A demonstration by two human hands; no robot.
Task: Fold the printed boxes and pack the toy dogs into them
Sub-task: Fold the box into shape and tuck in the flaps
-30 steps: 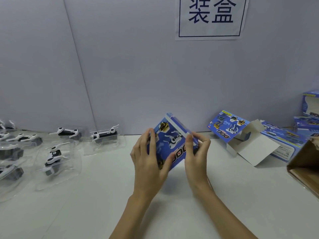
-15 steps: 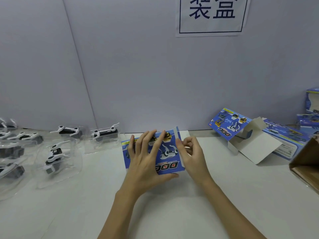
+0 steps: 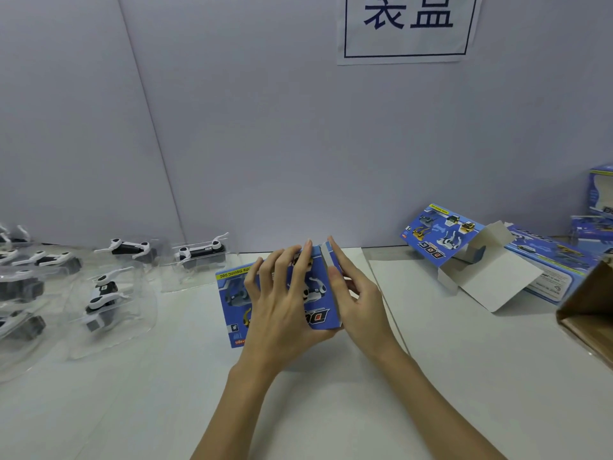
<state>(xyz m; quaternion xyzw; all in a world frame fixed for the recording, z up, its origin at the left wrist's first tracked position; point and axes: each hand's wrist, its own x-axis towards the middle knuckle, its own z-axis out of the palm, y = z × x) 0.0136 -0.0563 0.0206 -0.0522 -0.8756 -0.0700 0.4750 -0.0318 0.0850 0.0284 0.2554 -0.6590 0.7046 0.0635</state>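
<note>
Both hands are on a blue printed box (image 3: 232, 303) in the middle of the frame, low on the white table (image 3: 331, 410). The left hand (image 3: 282, 307) lies flat on the top of the box with its fingers straight and spread apart. The right hand (image 3: 358, 300) touches the right end of the box, where a small white flap (image 3: 326, 260) stands up. Its pointer finger is straight along the flap and its other fingers are curled in, but I cannot tell if they pinch anything.

On the left side of the frame, black and white toy dogs (image 3: 199, 252) sit in clear plastic shells (image 3: 112, 313). On the right side, another blue box (image 3: 444, 235) lies with its white flap open, near more flat boxes (image 3: 557, 260). A brown carton (image 3: 587, 313) pokes in at the right edge. A paper sign (image 3: 408, 26) hangs on the wall at the top.
</note>
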